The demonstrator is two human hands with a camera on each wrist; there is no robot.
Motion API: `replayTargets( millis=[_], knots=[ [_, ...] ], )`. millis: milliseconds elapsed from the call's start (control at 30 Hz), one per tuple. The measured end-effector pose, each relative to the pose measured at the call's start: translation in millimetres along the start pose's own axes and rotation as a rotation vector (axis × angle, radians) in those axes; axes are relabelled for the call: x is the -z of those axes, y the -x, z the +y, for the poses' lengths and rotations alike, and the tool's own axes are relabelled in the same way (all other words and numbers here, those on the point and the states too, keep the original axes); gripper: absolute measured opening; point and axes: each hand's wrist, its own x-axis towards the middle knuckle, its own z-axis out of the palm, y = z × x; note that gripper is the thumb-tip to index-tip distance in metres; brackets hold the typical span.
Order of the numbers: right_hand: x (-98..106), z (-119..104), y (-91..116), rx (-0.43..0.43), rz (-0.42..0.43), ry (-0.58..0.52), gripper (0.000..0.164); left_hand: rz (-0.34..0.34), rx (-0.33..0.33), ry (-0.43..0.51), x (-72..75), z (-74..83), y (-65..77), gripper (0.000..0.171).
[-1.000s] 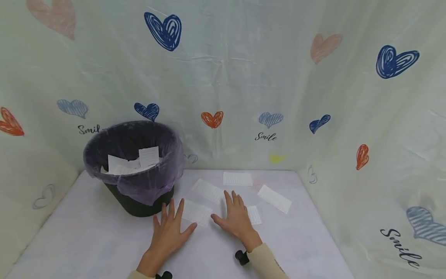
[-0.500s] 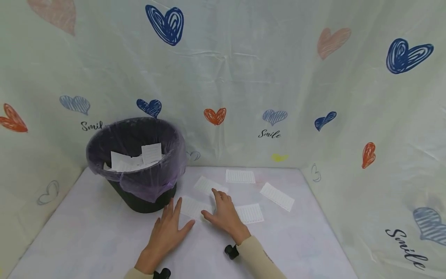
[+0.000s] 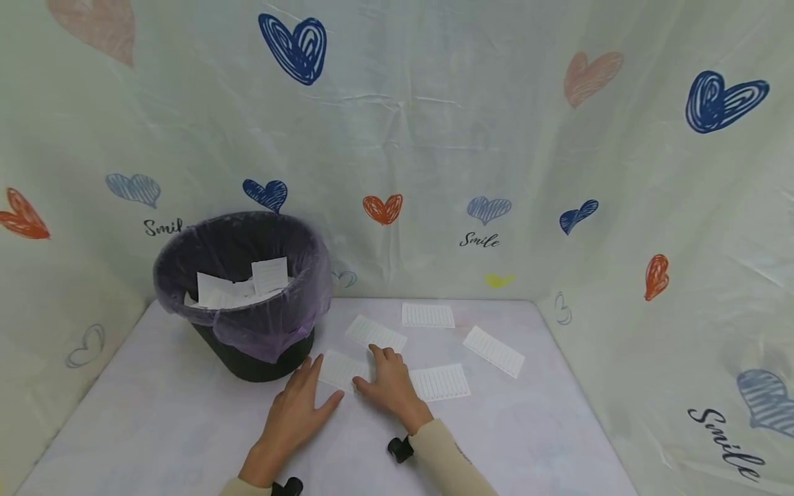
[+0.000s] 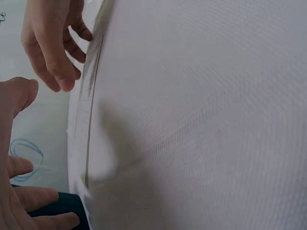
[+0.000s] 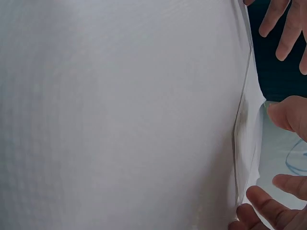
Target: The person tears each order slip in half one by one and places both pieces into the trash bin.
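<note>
On the white table in the head view lies a white paper slip with printed rows (image 3: 341,370), between my two hands. My right hand (image 3: 392,386) is over its right end, fingers loosely bent. In the left wrist view the right hand (image 4: 50,40) has its fingertips pointing down close to a slip's edge; contact cannot be told. My left hand (image 3: 294,406) lies to the slip's left with fingers extended and thumb spread, beside the foot of the bin. The left hand (image 4: 24,196) holds nothing in the left wrist view.
A dark bin (image 3: 248,358) with a purple liner (image 3: 279,324) stands at the back left, with white papers (image 3: 269,275) inside. More slips lie behind and right: one slip (image 3: 375,334), another (image 3: 428,315), one tilted (image 3: 494,351), one nearer (image 3: 442,382). A heart-printed curtain (image 3: 397,138) rises behind.
My right hand has moved left from over the nearer right slip toward the slip between my hands, uncovering the right one. The left hand has barely moved; its fingers have drawn closer together.
</note>
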Motion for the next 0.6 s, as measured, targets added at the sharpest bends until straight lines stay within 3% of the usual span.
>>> replayTargets(
  millis=[333, 600],
  knots=[
    [-10, 1, 0, -0.043, 0.042, -0.064, 0.060, 0.102, -0.039, 0.052, 1.1, -2.6, -3.0, 0.075],
    [-11, -3, 1, -0.066, 0.019, -0.058, 0.063, 0.105, -0.043, 0.049, 3.7, -5.2, -2.7, 0.075]
  ],
)
